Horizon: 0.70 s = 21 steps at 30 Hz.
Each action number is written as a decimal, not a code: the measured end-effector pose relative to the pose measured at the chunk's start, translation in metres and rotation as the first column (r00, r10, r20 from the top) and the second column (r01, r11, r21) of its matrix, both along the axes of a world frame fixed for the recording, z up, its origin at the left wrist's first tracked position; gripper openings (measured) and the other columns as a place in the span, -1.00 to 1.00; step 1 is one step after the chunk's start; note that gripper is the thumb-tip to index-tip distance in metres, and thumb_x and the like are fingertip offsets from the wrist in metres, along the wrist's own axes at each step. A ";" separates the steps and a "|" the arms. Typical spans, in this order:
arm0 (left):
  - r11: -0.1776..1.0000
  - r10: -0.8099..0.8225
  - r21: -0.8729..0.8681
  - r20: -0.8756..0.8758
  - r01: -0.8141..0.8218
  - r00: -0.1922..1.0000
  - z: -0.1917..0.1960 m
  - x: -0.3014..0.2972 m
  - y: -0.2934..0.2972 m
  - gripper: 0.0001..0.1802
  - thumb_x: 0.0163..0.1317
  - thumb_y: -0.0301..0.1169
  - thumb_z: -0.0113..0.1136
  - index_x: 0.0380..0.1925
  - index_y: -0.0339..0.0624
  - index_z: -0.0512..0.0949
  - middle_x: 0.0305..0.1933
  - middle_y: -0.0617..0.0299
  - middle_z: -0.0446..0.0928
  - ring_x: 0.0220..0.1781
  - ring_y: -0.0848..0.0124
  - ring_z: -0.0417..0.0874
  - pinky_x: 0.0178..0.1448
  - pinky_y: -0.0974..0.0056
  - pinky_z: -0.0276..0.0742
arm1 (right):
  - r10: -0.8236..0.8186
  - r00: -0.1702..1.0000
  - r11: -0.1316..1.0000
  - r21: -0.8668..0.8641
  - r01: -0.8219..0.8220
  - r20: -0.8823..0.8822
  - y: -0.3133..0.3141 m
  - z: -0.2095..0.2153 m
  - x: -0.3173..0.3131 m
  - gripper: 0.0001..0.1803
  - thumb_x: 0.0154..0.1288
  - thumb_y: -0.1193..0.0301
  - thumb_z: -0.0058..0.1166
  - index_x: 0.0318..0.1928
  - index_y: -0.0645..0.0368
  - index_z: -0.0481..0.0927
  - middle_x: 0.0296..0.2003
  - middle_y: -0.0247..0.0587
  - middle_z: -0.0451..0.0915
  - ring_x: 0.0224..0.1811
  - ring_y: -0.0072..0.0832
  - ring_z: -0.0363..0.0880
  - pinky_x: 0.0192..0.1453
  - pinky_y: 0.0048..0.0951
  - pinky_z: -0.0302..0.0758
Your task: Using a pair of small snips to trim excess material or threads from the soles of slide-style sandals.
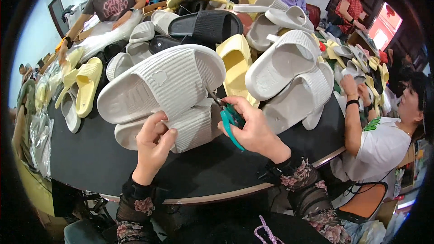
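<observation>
My left hand (pixel 155 147) pinches the near edge of a white ribbed slide sandal (pixel 174 86), thumb and fingers closed on its strap. A second white slide (pixel 194 129) lies just beneath it, partly covered. In my right hand (pixel 257 129) is a pair of scissors (pixel 232 119) with teal handles, my fingers wrapped through the loops. The blades point up and left, close to the upper slide's strap; whether they touch it I cannot tell. To the right rest more white slides (pixel 285 65), stacked on one another, and behind stands a yellow slide (pixel 236 63).
A heap of white, yellow and black slides (pixel 205 25) covers the far part of the dark round table (pixel 90 162). Yellow slides (pixel 88 86) and clear plastic bags (pixel 40 140) lie at left. Several people work around it, one in a white shirt (pixel 382 147) close at right, beside an orange-backed chair (pixel 364 201).
</observation>
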<state>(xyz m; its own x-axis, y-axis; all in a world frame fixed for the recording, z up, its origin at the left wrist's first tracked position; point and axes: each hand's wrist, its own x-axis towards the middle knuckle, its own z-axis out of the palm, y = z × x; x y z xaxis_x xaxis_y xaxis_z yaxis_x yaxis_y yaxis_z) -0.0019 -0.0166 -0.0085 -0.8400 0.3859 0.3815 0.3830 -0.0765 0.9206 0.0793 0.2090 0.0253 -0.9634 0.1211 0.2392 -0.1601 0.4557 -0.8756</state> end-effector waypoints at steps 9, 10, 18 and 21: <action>0.996 0.051 -0.067 -0.142 -0.061 0.989 -0.005 -0.011 -0.003 -0.80 0.11 -0.57 0.15 -0.25 -0.34 0.43 -0.66 0.41 0.32 -0.59 0.66 0.27 -0.50 0.50 0.15 | -0.009 0.998 1.000 0.024 0.010 -0.061 -0.001 -0.001 -0.007 -0.48 0.09 0.44 0.24 0.05 0.32 0.36 -0.34 -0.16 0.54 -0.32 -0.60 0.49 -0.20 -0.53 0.46; 0.997 0.040 -0.062 -0.145 -0.049 0.989 -0.004 -0.010 0.001 -0.80 0.11 -0.57 0.15 -0.25 -0.34 0.43 -0.66 0.41 0.32 -0.59 0.66 0.27 -0.50 0.50 0.15 | -0.017 0.998 1.000 0.009 0.018 -0.065 0.001 0.001 -0.006 -0.48 0.08 0.43 0.24 0.04 0.32 0.37 -0.32 -0.14 0.55 -0.30 -0.58 0.51 -0.18 -0.52 0.47; 0.983 0.058 -0.168 -0.078 -0.070 0.995 -0.013 -0.004 -0.025 -0.69 0.10 -0.62 0.05 -0.11 -0.40 0.38 -0.46 0.26 0.45 -0.45 0.56 0.41 -0.37 0.47 0.32 | 0.064 0.988 0.998 0.035 -0.060 -0.142 -0.003 -0.002 -0.001 -0.53 0.14 0.49 0.09 0.09 0.30 0.34 -0.26 0.01 0.57 -0.21 -0.42 0.59 -0.13 -0.42 0.50; 0.981 0.060 -0.185 0.002 -0.059 0.998 -0.017 -0.009 -0.023 -0.68 0.11 -0.57 0.02 -0.08 -0.36 0.37 -0.41 0.34 0.38 -0.40 0.60 0.37 -0.33 0.49 0.31 | 0.035 0.966 0.997 -0.058 -0.052 -0.256 -0.004 -0.019 0.001 -0.56 0.19 0.52 0.06 0.09 0.33 0.32 -0.32 -0.09 0.57 -0.28 -0.55 0.54 -0.15 -0.50 0.47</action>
